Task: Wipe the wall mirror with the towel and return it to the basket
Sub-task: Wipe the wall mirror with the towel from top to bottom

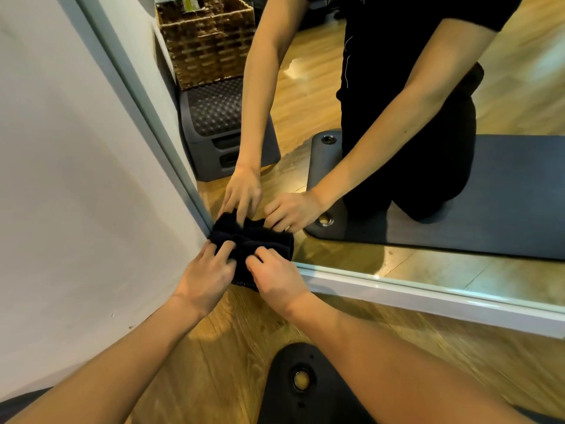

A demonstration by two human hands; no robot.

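Note:
A dark navy towel [276, 244] is bunched against the bottom left corner of the wall mirror [382, 264], where its pale frame meets the wooden floor. My left hand [204, 272] grips the towel's left side with its fingers pressed into the cloth. My right hand [276, 275] pinches the towel's right side from below. The mirror reflects both hands, the towel and a kneeling person in black. A woven wicker basket [208, 38] shows only as a reflection at the mirror's upper left; where the real basket stands cannot be told.
A white wall [76, 179] runs along the left of the mirror. A dark exercise mat with a metal eyelet [301, 381] lies under me on the wooden floor. The mirror also reflects a grey step platform [220, 127].

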